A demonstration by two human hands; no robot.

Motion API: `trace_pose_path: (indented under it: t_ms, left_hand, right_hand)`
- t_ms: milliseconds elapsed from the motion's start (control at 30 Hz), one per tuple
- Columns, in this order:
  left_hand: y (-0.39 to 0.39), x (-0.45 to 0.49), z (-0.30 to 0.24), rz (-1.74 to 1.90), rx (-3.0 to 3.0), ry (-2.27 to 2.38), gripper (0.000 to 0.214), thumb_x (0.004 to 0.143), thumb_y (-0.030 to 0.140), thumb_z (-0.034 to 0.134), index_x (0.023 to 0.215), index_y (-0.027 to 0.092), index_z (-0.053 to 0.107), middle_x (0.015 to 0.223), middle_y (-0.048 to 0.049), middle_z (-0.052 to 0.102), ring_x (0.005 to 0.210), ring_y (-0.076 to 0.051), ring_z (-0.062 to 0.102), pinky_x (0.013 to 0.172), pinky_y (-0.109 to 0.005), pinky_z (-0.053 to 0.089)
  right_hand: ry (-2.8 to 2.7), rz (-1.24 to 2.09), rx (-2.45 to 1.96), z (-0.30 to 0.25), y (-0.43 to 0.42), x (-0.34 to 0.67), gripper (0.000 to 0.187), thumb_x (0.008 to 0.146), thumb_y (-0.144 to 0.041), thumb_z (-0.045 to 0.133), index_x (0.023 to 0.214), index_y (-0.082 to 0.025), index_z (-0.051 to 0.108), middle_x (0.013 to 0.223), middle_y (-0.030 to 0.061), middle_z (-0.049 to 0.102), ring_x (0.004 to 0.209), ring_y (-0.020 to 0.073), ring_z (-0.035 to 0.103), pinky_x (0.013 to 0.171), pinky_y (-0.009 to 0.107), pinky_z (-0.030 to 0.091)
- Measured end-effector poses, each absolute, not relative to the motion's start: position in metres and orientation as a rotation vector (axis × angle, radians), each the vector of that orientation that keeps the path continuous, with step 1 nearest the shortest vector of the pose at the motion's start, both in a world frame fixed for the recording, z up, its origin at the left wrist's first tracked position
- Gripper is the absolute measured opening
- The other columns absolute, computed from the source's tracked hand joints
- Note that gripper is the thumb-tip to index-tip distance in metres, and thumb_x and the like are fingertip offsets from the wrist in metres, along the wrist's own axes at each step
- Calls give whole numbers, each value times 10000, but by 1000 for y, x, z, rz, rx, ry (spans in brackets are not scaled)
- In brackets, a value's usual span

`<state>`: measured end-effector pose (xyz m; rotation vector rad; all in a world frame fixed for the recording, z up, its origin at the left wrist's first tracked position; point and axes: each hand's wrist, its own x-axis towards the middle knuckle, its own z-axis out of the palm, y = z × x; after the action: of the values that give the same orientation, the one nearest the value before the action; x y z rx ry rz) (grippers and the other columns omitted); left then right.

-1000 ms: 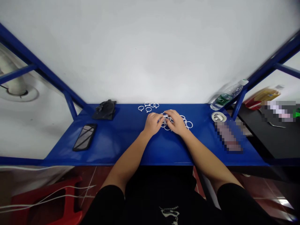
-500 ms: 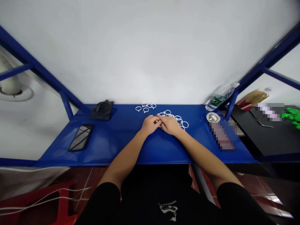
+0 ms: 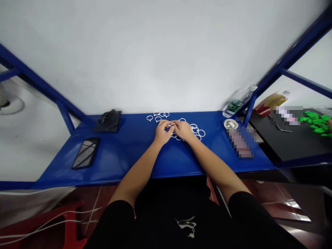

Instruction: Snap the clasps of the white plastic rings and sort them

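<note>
My left hand (image 3: 162, 132) and my right hand (image 3: 183, 129) meet over the blue table, fingers closed and fingertips together. Between them shows a small part of a white curtain ring (image 3: 170, 125); the fingers cover most of it. Under and beside my right hand lies a loose pile of white curtain rings (image 3: 202, 133), each a thin hoop with a small eyelet. Several more white curtain rings (image 3: 158, 119) lie apart, just beyond my left hand near the wall.
On the blue table (image 3: 124, 148) lie a phone (image 3: 86, 153) and a black plastic bag (image 3: 107, 121) to the left. A water bottle (image 3: 237, 103) and a roll of tape (image 3: 230, 124) stand right. Blue frame bars rise both sides. Someone's fingers (image 3: 330, 122) show by green pieces (image 3: 317, 122).
My fingers have shifted from lying over one another to a fingertip pinch, with a bit of white ring now showing. The camera view has turned slightly right.
</note>
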<state>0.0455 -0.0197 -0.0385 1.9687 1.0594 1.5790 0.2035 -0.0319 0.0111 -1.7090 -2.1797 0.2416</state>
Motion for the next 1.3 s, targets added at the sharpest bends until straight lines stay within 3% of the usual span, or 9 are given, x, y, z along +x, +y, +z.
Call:
trace_pose_path:
  t_ms: [167,333,467,633,867,1167,1300]
  left_hand:
    - [-16,45,-44,1517,1866,1108,216,889,224,702,1104,209,710,1077,-57,721,797,-141,683,811,-309,596]
    - [-18,49,-43,1415,1802,1149,156,923,237,678,1061,208,747,973,-47,787,860,-178,742,833,-316,610]
    - [-18,50,-44,1407,1790,1160,214,912,222,692,1113,210,763,1001,-54,800,871,-182,754,838,-318,618]
    - [-21,46,-45,1390,1897,1035,224,901,221,693,1105,202,783,1009,-64,793,857,-175,744,824,-316,613]
    - [-26,44,-37,1448,2089,905,261,878,135,653,1077,223,798,1017,-58,790,946,-189,734,893,-355,606]
    - [-29,45,-34,1516,2092,949,241,859,150,652,1041,216,795,972,-57,792,848,-172,727,801,-325,615]
    - [-29,47,-34,1500,2092,985,212,877,160,654,1020,221,798,1001,-62,797,885,-182,741,842,-342,620]
  right_hand:
    - [-2082,253,-1590,3,-28,204,411,1032,-256,450,1356,-220,701,1279,70,764,1112,240,727,939,323,533]
    - [-2117,302,-1398,-5,-32,215,378,1049,-264,437,1276,-236,739,1072,61,810,933,227,740,816,317,536]
    - [-2095,335,-1264,-14,-33,223,349,1055,-319,457,1244,-220,733,1066,74,793,916,220,715,816,321,521]
    - [-2107,398,-1126,-18,-35,233,308,1044,-377,498,1002,-208,752,903,64,760,813,207,667,763,321,485]
    - [-2154,324,-1072,-18,-36,240,481,1067,-459,434,715,-200,636,691,36,625,672,178,555,679,311,406]
    - [-2146,398,-1078,-20,-36,239,502,1091,-479,387,759,-206,646,709,28,630,694,176,578,692,300,414]
    - [-2156,420,-1097,-22,-35,238,521,1096,-499,371,764,-203,643,707,28,631,687,177,579,681,299,415]
